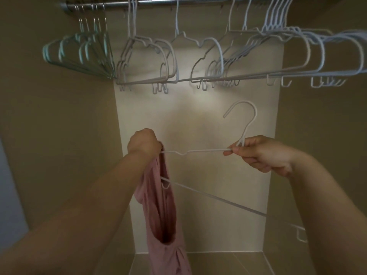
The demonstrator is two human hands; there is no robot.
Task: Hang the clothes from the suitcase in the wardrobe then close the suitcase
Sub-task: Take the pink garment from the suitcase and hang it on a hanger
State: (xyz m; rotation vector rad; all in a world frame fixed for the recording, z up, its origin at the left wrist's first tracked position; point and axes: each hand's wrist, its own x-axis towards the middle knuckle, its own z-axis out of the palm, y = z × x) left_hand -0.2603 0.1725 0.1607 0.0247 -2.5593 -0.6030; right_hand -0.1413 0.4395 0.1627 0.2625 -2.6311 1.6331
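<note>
A person reaches both arms into a wardrobe. The right hand [264, 153] is closed around a white hanger [202, 151], pinching it at the neck just under the hook, and the hook points up above that hand. The left hand [144, 142] is a closed fist at the other end of the same hanger, and it grips the top of a pink garment [162, 225] there. The hanger's top bar runs flat between the two hands. Its bottom bar slants down toward the right, below the right arm. The pink garment hangs straight down under the left hand and its lower part goes out of view at the bottom. High above both hands a metal rail [151, 2] runs across. Many empty white hangers [218, 62] hang from it, and a bunch of pale green hangers [83, 54] hangs up and to the left of the left hand.
</note>
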